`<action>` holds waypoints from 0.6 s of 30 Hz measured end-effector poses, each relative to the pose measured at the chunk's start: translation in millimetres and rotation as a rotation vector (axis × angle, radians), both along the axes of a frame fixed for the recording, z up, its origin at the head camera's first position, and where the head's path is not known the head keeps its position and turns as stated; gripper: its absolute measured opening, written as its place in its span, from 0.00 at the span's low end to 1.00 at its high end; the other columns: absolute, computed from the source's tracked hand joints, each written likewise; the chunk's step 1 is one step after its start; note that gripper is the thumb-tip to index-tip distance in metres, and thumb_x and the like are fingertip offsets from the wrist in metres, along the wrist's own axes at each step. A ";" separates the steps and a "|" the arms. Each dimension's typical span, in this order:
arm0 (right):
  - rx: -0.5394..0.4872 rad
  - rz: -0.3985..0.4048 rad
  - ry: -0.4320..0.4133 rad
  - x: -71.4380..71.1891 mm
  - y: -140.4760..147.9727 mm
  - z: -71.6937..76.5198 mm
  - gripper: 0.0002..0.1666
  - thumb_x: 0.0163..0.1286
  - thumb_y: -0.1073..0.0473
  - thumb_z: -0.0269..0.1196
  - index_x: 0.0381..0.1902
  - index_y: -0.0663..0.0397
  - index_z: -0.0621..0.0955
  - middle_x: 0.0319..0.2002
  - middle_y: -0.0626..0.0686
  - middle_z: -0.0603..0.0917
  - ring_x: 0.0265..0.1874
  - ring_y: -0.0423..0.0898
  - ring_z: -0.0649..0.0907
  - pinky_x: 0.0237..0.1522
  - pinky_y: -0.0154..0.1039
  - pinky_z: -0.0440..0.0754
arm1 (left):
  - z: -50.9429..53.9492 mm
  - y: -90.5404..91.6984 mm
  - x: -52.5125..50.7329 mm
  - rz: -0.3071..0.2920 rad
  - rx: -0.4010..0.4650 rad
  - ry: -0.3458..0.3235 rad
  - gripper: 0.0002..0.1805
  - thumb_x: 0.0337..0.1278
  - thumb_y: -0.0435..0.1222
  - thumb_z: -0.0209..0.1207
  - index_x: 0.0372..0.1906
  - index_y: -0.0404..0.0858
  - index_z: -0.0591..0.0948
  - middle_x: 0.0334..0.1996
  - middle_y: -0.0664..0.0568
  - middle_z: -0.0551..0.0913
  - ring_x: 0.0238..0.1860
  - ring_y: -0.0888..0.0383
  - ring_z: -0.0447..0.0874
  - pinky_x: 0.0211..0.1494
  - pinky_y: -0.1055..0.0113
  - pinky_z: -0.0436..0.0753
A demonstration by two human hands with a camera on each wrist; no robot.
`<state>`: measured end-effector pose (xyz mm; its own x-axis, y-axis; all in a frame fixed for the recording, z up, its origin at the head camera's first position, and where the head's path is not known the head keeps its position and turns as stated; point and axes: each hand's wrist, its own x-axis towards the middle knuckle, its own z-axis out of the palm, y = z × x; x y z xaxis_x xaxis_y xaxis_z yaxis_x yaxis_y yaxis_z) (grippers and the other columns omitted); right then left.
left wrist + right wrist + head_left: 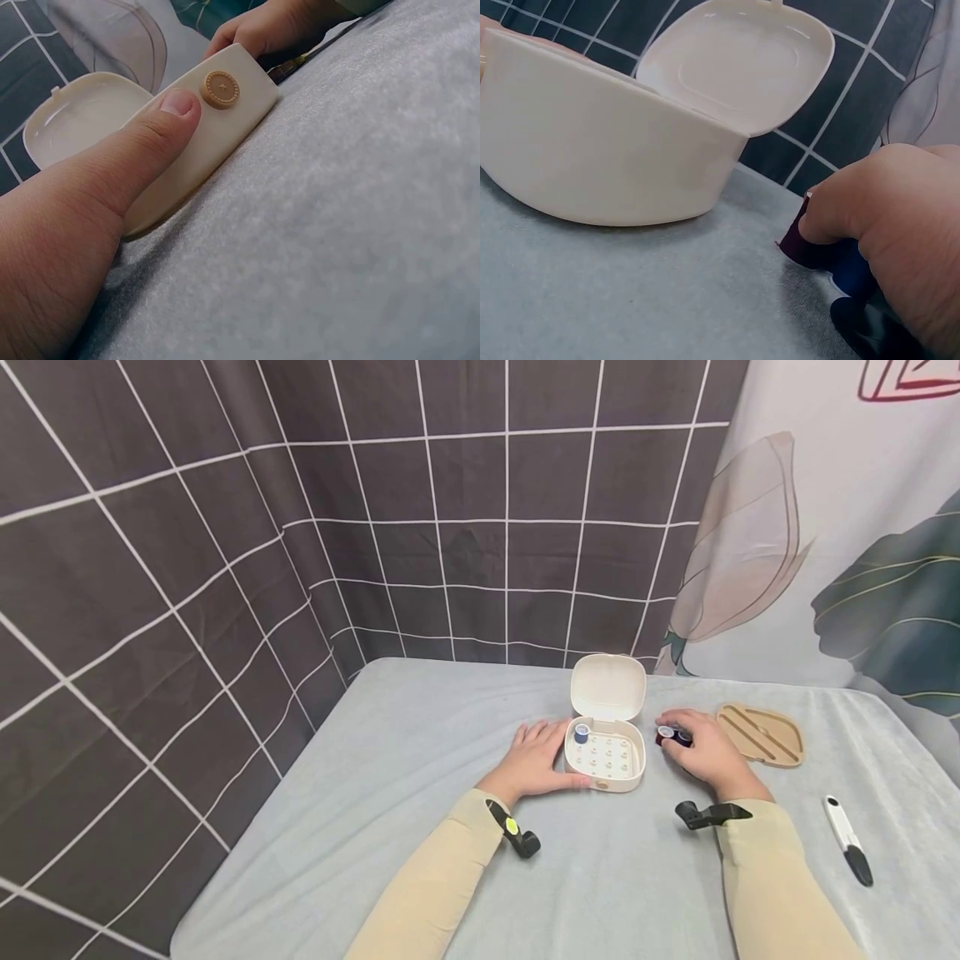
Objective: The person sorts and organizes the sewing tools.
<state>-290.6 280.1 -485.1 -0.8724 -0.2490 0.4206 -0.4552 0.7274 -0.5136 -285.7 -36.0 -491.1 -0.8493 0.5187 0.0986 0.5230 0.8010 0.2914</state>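
A cream sewing box [604, 782] stands on the bed-like surface with its lid [608, 687] raised. One blue thread spool [581, 733] sits at the back left among rows of small pegs. Against the box's left side rests my left hand [534, 763], fingers spread and fairly straight; its thumb [154, 139] lies along the front wall beside a tan button-shaped catch [220, 90]. Right of the box, my right hand [707, 750] pinches a dark red thread spool [799, 244]. A dark blue spool [851, 270] and another dark one lie under that hand, partly hidden.
Behind my right hand lies a tan slotted tray [761, 735]. A white tool with a black end [847, 841] lies farther right. Grey cloth [360, 777] covers the surface, with a dark grid-patterned curtain [465, 552] at its back and left.
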 end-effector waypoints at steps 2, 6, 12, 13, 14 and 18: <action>0.004 -0.005 0.002 0.7 -0.4 0.1 0.16 0.60 0.65 0.64 0.48 0.62 0.83 0.54 0.68 0.81 0.57 0.69 0.75 0.61 0.66 0.68 | 0.4 0.0 0.1 -0.001 -0.002 0.001 0.60 0.49 0.76 0.56 0.82 0.52 0.50 0.79 0.58 0.58 0.79 0.49 0.50 0.80 0.44 0.45; 0.009 -0.010 0.001 0.9 -0.3 0.2 0.14 0.62 0.64 0.65 0.46 0.61 0.83 0.53 0.68 0.82 0.57 0.69 0.76 0.60 0.66 0.68 | 1.3 0.0 0.1 -0.002 -0.006 0.002 0.60 0.50 0.76 0.56 0.82 0.51 0.50 0.79 0.58 0.58 0.79 0.49 0.50 0.80 0.45 0.45; -0.001 -0.014 0.012 -0.1 0.0 -0.8 0.14 0.61 0.64 0.66 0.45 0.61 0.84 0.53 0.67 0.82 0.56 0.69 0.77 0.59 0.65 0.70 | 1.0 -0.1 -0.4 -0.002 -0.002 0.006 0.60 0.49 0.76 0.56 0.82 0.51 0.50 0.79 0.58 0.58 0.79 0.50 0.50 0.80 0.44 0.46; -0.010 -0.014 0.016 -0.1 0.1 -0.7 0.14 0.61 0.65 0.65 0.45 0.61 0.84 0.53 0.67 0.82 0.56 0.68 0.77 0.59 0.65 0.70 | 1.0 -0.1 -0.4 -0.003 0.000 0.007 0.60 0.49 0.76 0.56 0.82 0.51 0.50 0.79 0.57 0.58 0.79 0.49 0.51 0.80 0.44 0.46; -0.022 -0.013 0.021 -0.1 0.0 -0.5 0.14 0.60 0.65 0.65 0.45 0.61 0.84 0.53 0.67 0.82 0.56 0.68 0.77 0.59 0.65 0.70 | 0.9 -0.2 -0.4 -0.005 0.000 0.007 0.60 0.50 0.76 0.56 0.82 0.52 0.50 0.79 0.57 0.58 0.79 0.49 0.50 0.80 0.44 0.46; -0.075 -0.004 0.031 -0.3 -0.7 0.9 0.14 0.60 0.66 0.66 0.45 0.62 0.85 0.54 0.67 0.81 0.57 0.68 0.76 0.60 0.64 0.69 | 0.9 -0.3 0.0 -0.008 0.006 0.005 0.59 0.50 0.75 0.56 0.82 0.52 0.50 0.79 0.57 0.58 0.79 0.49 0.51 0.80 0.44 0.46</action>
